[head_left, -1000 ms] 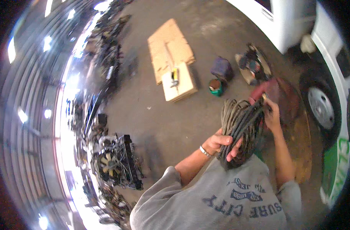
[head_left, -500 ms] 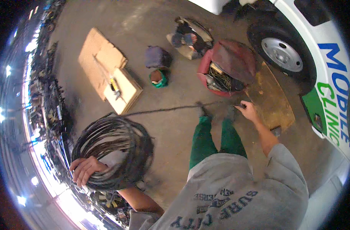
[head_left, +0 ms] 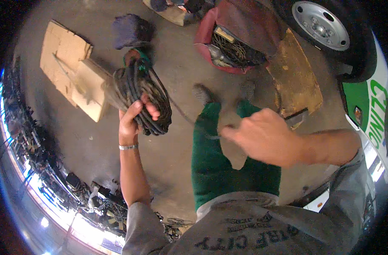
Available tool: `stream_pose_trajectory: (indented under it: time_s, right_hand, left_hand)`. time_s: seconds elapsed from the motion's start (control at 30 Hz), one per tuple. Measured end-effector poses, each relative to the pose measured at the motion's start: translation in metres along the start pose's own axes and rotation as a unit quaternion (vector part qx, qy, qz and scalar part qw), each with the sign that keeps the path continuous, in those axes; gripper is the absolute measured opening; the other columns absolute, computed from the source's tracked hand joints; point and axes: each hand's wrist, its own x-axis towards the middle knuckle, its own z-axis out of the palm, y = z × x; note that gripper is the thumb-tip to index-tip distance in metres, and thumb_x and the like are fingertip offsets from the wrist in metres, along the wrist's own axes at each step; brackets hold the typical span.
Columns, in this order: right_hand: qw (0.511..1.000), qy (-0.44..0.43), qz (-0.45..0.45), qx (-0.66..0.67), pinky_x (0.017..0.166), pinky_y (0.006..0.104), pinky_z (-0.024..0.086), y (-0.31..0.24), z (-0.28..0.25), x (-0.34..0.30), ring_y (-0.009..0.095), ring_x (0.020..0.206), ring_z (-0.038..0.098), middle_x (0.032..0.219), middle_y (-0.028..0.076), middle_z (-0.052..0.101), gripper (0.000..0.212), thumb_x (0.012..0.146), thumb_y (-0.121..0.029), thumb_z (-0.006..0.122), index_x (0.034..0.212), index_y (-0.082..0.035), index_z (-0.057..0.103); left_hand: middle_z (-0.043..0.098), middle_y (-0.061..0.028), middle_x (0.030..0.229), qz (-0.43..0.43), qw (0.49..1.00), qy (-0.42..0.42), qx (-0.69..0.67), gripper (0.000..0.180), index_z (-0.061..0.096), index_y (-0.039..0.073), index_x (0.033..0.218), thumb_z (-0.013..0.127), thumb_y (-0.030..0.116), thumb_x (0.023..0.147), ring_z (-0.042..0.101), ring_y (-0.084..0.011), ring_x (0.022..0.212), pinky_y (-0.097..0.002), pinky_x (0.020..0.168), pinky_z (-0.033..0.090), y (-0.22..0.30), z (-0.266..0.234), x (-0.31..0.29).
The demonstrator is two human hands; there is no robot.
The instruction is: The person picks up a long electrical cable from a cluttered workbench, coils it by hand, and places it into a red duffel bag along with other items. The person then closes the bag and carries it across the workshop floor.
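My left hand is closed around a thick coil of black cable, its fingers showing through the loops. The coil is raised in front of me, to the left of my legs. A single strand runs from it down to the right, across my green trousers. My right hand, blurred by motion, is closed over my legs with the strand's loose end at its fingertips. The fingers' inner side is hidden.
At the left lie a cardboard sheet, a wooden board and a blurred long tool. Ahead stand a dark blue cloth bundle and an open red bag of wires. At right are a stained board and a vehicle wheel.
My left hand has brought the coil from the far left toward the middle; it looks narrower now. My right hand has come closer to me. The view has shifted, and the strand hangs slacker.
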Motion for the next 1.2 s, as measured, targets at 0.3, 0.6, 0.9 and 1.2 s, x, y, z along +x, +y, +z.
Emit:
stream_pose_trajectory:
  time_s: [0.3, 0.6, 0.9, 1.2]
  right_hand:
    - [0.993, 0.058, 0.102, 0.024, 0.062, 0.0447, 0.051, 0.096, -0.038, 0.080, 0.030, 0.065, 0.067, 0.072, 0.014, 0.067, 0.034, 0.097, -0.037, 0.067, 0.090, -0.004, 0.070]
    - [0.921, 0.374, 0.038, 0.102, 0.061, 0.0428, 0.046, 0.339, 0.108, 0.127, 0.032, 0.060, 0.057, 0.071, 0.018, 0.062, 0.040, 0.101, -0.037, 0.060, 0.087, 0.000, 0.065]
    - [0.950, 0.291, 0.081, 0.079, 0.081, 0.0458, 0.053, 0.486, 0.324, 0.138, 0.041, 0.089, 0.067, 0.091, 0.021, 0.065, 0.030, 0.103, -0.028, 0.061, 0.118, -0.003, 0.055]
    - [0.939, 0.342, 0.041, -0.021, 0.083, 0.0451, 0.057, 0.498, 0.325, 0.059, 0.038, 0.100, 0.069, 0.107, 0.014, 0.069, 0.019, 0.098, -0.017, 0.059, 0.115, -0.011, 0.065]
  left_hand:
    - [0.069, -0.0180, 0.076, -0.118, 0.930, -0.285, -0.200, 0.054, 0.052, -0.003, 0.125, 0.074, 0.031, 0.089, 0.072, -0.0349, 0.063, -0.0473, 0.063, 0.063, -0.121, 0.023, 0.097]
    - [0.076, -0.0249, 0.096, -0.055, 0.543, -0.706, -0.451, 0.034, 0.062, -0.004, 0.108, 0.079, 0.019, 0.090, 0.077, -0.0350, 0.093, -0.0443, 0.078, 0.064, -0.211, 0.092, 0.217]
    - [0.073, -0.0241, 0.087, 0.255, 0.566, -0.609, -0.494, 0.026, 0.064, -0.005, 0.101, 0.041, 0.008, 0.102, 0.074, -0.0325, 0.075, -0.0455, 0.067, 0.064, -0.147, 0.054, 0.210]
    - [0.067, -0.0042, 0.102, 0.436, 0.810, -0.241, -0.310, 0.032, 0.053, 0.001, 0.118, 0.067, 0.000, 0.089, 0.067, -0.0127, 0.093, -0.0305, 0.086, 0.058, -0.150, -0.066, 0.252]
